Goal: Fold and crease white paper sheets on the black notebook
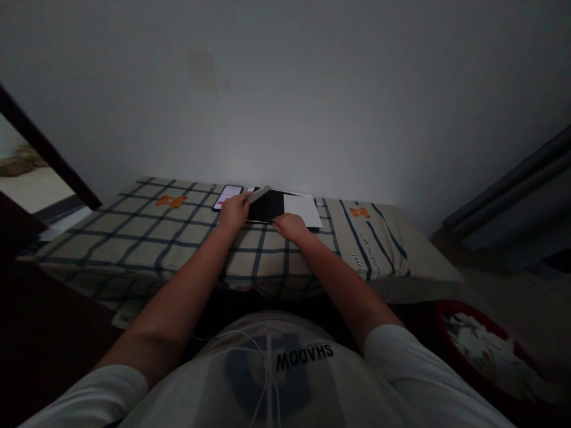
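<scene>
My left hand point(234, 213) is closed around the near end of a pale, narrow strip that looks like folded paper or card point(259, 194), tilted over a black sheet point(269, 206). My right hand point(291, 226) has its fingers bent together on the front edge of that black sheet. White paper point(302, 208) covers the sheet's right part, just beyond my right hand. A phone point(229, 194) with a lit screen lies beside my left hand, touching or nearly touching it.
A checked cloth point(191, 244) with orange bear prints covers the table, which stands against a grey wall point(285, 95). On the floor at the right is a red basin point(450, 306) full of crumpled pale pieces. Dark curtain-like fabric point(517, 190) hangs at far right.
</scene>
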The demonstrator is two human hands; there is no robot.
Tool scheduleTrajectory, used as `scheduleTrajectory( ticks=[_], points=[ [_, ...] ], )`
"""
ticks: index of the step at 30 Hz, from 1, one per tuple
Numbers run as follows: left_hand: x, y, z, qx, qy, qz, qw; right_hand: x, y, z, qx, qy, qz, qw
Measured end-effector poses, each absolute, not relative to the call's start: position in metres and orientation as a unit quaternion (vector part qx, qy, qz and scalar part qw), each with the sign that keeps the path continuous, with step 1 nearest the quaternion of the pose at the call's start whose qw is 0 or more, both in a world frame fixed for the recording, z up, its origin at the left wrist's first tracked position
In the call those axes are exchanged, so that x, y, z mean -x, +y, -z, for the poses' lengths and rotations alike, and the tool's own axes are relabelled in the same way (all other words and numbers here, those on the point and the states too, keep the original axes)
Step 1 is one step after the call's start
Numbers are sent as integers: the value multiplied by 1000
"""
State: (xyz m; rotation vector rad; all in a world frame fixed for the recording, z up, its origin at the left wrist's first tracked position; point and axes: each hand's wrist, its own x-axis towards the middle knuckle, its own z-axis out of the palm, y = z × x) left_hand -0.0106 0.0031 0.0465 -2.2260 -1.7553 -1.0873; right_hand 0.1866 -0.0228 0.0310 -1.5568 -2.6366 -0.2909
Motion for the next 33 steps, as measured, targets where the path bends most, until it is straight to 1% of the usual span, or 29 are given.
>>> scheduleTrajectory(
  ticks=[4,7,14,18,22,24,27,33],
  points=[
    [15,-1,-52,715,-582,383,64,-189,-19,-26,532,-840,71,72],
    [17,-5,-55,711,-566,410,85,-191,-13,-20,548,-826,57,119],
    [25,-10,-45,716,-541,426,111,-200,-2,-11,581,-762,12,286],
    [26,-6,-31,752,-531,376,107,-203,3,-7,575,-730,-18,368],
    [20,1,-21,809,-514,270,87,-203,10,1,547,-709,-32,444],
    [16,5,-18,827,-502,237,89,-203,13,4,532,-709,-28,462],
    [11,11,-15,842,-495,194,90,-203,15,6,529,-709,-16,467],
    [9,25,-8,887,-440,108,89,-202,11,3,530,-732,5,429]
  ],
)
